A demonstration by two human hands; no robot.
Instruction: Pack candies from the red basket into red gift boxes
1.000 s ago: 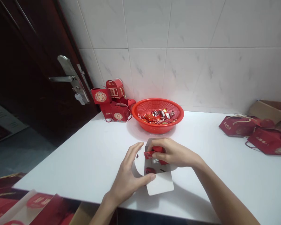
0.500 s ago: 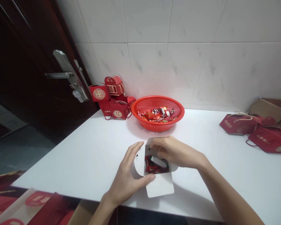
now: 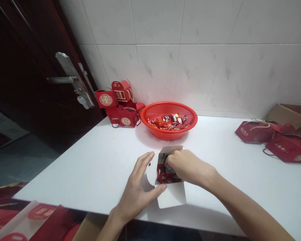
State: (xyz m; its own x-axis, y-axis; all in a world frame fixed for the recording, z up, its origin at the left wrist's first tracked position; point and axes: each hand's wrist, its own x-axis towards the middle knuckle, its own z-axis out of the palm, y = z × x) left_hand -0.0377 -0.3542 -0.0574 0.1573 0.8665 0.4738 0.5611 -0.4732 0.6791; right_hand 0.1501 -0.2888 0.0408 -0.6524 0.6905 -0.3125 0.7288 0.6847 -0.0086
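Note:
A small paper gift box [image 3: 171, 196], white on the inside, stands open on the table with its flaps spread. Several red-wrapped candies [image 3: 163, 175] and a pale wrapped piece [image 3: 169, 167] lie inside it. My left hand [image 3: 140, 187] curves round the box's left side, thumb on the near edge and fingers along the left flap. My right hand [image 3: 184, 164] is closed and reaches in from the right; its fingertips are down in the box, and what they hold, if anything, is hidden.
Behind the box is a red plastic basket [image 3: 169, 134] with wrapped candies. Red gift boxes [image 3: 127, 117] are stacked at the back left. More red boxes [image 3: 256, 131] and a cardboard carton [image 3: 286, 113] are at the right. Red bags [image 3: 42, 219] sit below the table's front edge.
My right hand has gone deeper into the box, and its fingers have curled in. The box has shifted slightly right. The left hand has hardly moved.

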